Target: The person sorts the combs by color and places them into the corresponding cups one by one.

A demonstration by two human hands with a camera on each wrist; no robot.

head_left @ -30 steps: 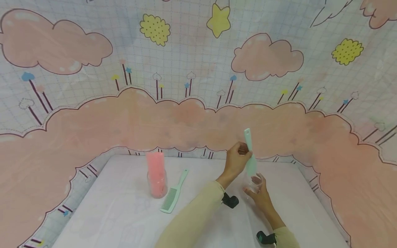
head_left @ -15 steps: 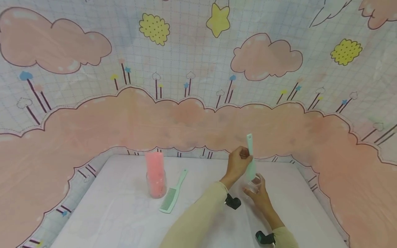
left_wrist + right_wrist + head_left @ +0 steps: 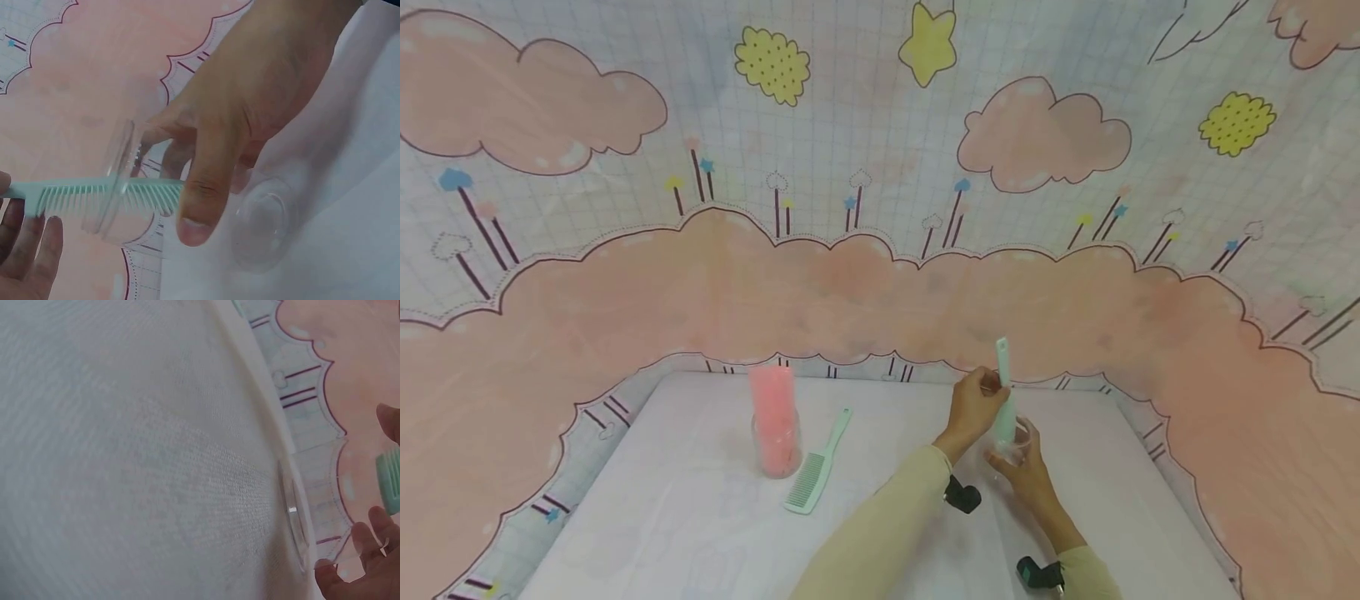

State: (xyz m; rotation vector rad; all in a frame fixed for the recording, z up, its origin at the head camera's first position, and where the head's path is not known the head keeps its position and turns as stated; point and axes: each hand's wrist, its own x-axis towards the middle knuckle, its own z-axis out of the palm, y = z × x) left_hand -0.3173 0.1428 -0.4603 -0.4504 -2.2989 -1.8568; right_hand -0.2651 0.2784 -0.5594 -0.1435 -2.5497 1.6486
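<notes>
My left hand point(image 3: 973, 408) pinches the handle of a mint-green comb point(image 3: 1004, 412) and keeps it upright, teeth end down. That end passes through the mouth of a clear jar point(image 3: 265, 225), and the left wrist view shows the teeth inside its rim. Around the jar curl the thumb and fingers of my right hand point(image 3: 1033, 479); its thumb hides the comb's tip in the left wrist view. At the right edge of the right wrist view, part of the comb's teeth point(image 3: 390, 481) shows between fingers.
Left on the white table point(image 3: 700, 533) stands another clear jar point(image 3: 763, 458) with a tall pink item point(image 3: 773, 400) in it, kind unclear. A second mint-green comb point(image 3: 816, 467) lies beside it. A patterned cloth point(image 3: 850, 283) hangs behind.
My left hand has lowered the comb, and its teeth end has gone from near the jar's mouth down into the jar. The right hand stays about the jar.
</notes>
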